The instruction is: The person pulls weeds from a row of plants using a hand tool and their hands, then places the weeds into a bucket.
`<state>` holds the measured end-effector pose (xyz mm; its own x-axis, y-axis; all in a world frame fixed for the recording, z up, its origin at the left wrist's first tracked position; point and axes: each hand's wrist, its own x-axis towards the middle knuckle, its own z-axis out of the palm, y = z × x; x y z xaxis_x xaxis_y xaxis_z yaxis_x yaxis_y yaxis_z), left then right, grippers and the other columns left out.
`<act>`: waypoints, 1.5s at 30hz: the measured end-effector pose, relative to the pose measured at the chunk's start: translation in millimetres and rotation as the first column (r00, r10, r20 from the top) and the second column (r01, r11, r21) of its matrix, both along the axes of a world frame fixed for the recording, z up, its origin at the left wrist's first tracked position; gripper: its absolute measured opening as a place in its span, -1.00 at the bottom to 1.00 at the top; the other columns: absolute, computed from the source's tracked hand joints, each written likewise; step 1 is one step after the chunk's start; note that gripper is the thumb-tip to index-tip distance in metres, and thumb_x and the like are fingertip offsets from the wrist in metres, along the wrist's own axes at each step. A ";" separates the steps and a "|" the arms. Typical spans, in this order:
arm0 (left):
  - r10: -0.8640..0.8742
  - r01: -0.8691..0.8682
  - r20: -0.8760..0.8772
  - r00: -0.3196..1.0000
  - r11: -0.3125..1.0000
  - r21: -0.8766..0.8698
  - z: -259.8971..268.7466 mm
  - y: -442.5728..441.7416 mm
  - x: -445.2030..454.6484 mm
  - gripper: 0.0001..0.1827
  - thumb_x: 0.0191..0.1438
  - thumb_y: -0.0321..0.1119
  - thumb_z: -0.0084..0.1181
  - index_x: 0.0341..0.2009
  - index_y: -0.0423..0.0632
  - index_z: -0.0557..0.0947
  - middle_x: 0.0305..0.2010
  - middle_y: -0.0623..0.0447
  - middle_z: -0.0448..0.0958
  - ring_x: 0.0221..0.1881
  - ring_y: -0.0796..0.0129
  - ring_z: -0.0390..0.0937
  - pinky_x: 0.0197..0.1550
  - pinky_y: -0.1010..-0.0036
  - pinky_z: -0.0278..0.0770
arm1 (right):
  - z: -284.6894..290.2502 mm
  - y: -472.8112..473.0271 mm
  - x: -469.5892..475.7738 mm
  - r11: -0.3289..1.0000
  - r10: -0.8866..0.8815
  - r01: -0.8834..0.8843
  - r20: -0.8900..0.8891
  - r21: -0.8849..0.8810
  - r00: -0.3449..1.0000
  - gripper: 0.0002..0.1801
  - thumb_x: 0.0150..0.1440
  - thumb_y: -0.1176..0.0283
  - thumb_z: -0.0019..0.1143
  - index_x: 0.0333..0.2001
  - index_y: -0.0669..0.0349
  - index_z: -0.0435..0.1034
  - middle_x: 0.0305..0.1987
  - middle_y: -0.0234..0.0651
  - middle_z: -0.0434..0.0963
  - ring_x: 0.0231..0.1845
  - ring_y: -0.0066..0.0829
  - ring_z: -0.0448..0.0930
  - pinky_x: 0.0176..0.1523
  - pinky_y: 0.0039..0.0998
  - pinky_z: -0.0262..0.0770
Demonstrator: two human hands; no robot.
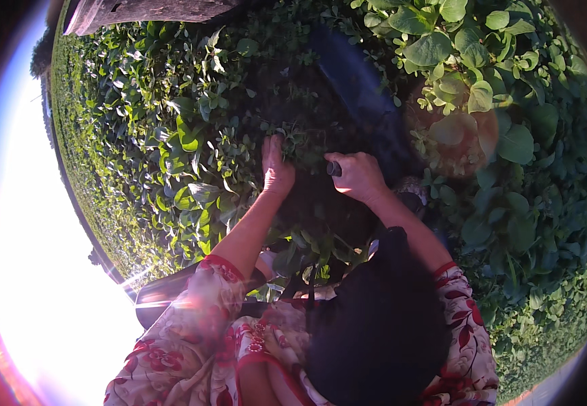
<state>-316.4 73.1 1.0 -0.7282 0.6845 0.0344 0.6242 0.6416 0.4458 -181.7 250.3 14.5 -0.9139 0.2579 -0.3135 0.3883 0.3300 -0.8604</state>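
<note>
My left hand [278,170] reaches into low leafy plants [298,142], its fingers extended at their edge; whether it grips a stem cannot be told. To its right, my right hand [359,175] is closed around a dark cylindrical handle [333,168], whose rounded end shows beside the thumb. The rest of that tool is hidden by the hand and shadow. Dark shaded soil [308,193] lies between the two hands and below them.
A long dark-blue object [354,76] slants beyond my right hand. Broad-leaved plants [428,48] stand at upper right, and dense greenery [187,137] fills the left. A weathered wooden object [156,11] lies at the top left. A shoe [412,195] shows near my right forearm.
</note>
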 end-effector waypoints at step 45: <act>-0.197 0.173 -0.062 0.978 0.946 -0.274 12.2 53.6 -19.7 -0.45 -0.39 -0.59 0.13 -0.13 -0.11 0.51 -0.01 -0.09 0.32 -0.05 -0.01 0.32 -0.08 0.23 0.40 | 21.5 18.9 9.3 0.956 -0.243 0.283 -0.316 0.084 0.917 -0.69 -0.12 0.51 0.10 -0.21 0.16 0.51 -0.43 -0.21 0.59 -0.48 -0.18 0.59 -0.38 -0.29 0.54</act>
<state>-336.1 126.7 13.1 -0.5900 0.8000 -0.1090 0.7722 0.5985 0.2134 -172.4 269.2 36.0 -0.8534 0.5211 0.0144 0.2068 0.3638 -0.9082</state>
